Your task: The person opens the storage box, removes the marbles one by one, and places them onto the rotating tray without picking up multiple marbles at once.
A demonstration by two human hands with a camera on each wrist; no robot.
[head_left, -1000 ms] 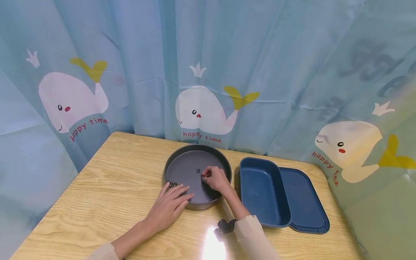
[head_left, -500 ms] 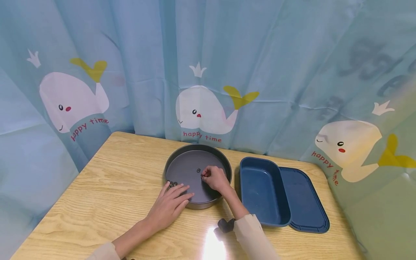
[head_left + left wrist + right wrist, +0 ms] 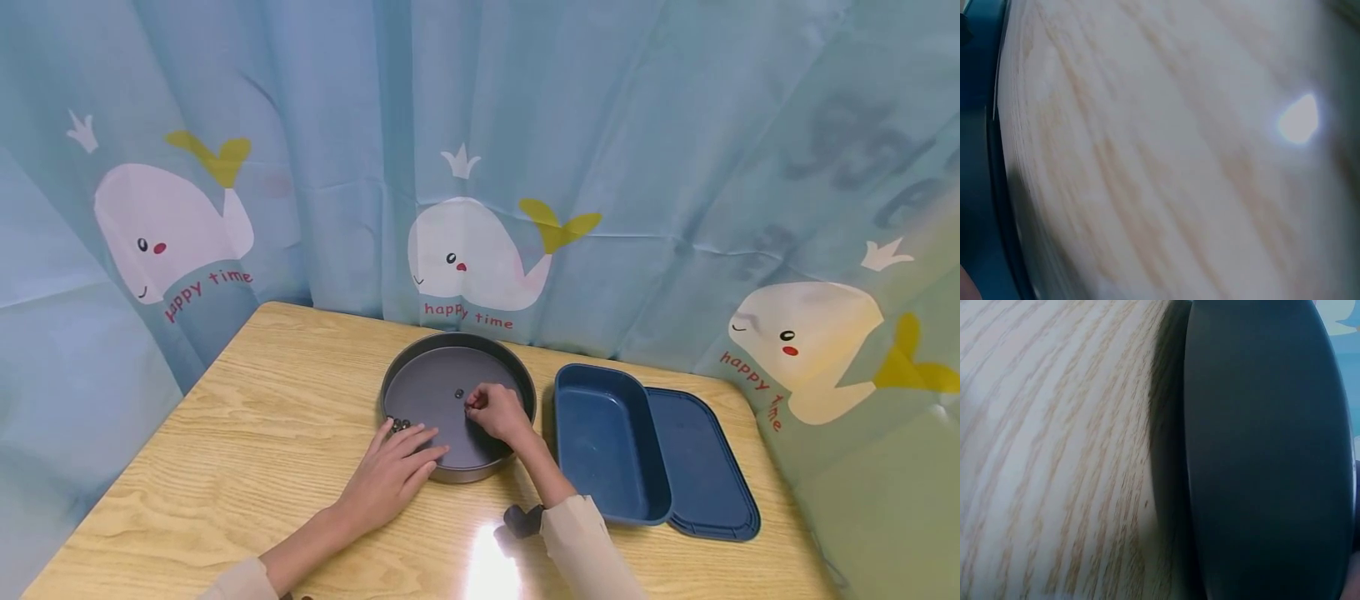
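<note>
A round dark grey pan (image 3: pixel 438 379) stands on the table in the head view. My left hand (image 3: pixel 390 475) lies over its near-left rim with the fingers stretched out. Close to those fingertips, several small dark shiny balls (image 3: pixel 401 425) cluster inside the pan, partly hidden by the hand. Another small dark ball (image 3: pixel 459 393) sits alone near the pan's middle. Over the right half, my right hand (image 3: pixel 498 414) pinches a small dark ball between thumb and fingers, mostly covered by them. The pan's outer wall (image 3: pixel 1266 450) fills the right wrist view's right side.
Right of the pan is a deep blue rectangular container (image 3: pixel 606 442), with a flat blue lid (image 3: pixel 701 462) partly under it. A dark object (image 3: pixel 521 522) shows beside my right sleeve. A whale-print curtain (image 3: pixel 330 167) hangs behind the wooden table (image 3: pixel 247 425).
</note>
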